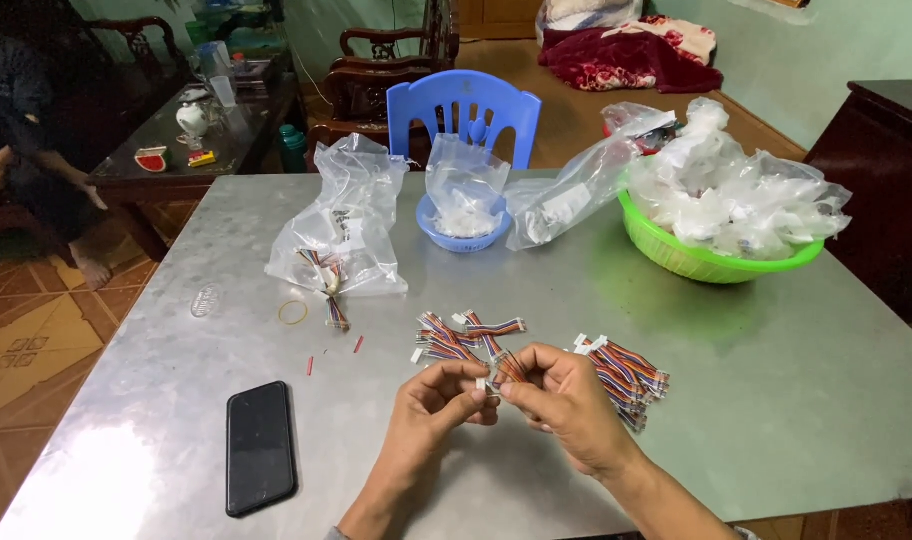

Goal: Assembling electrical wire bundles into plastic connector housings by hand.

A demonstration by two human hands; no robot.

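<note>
Fingers [473, 392] of both hands are pinching one small wire harness [498, 376] with a white connector, holding it just above the worktop [756, 380]; the left hand [431, 400] and the right hand [566, 395] are meeting at its end. Loose harnesses [456, 338] are lying just beyond the hands, and a larger bundle [624, 372] is resting beside the right hand. A black phone [260, 447] is lying to the left, a rubber band [293, 312] and a clear bag [341, 225] farther back, near a blue bowl [463, 232] and a green basket [711, 262].
</note>
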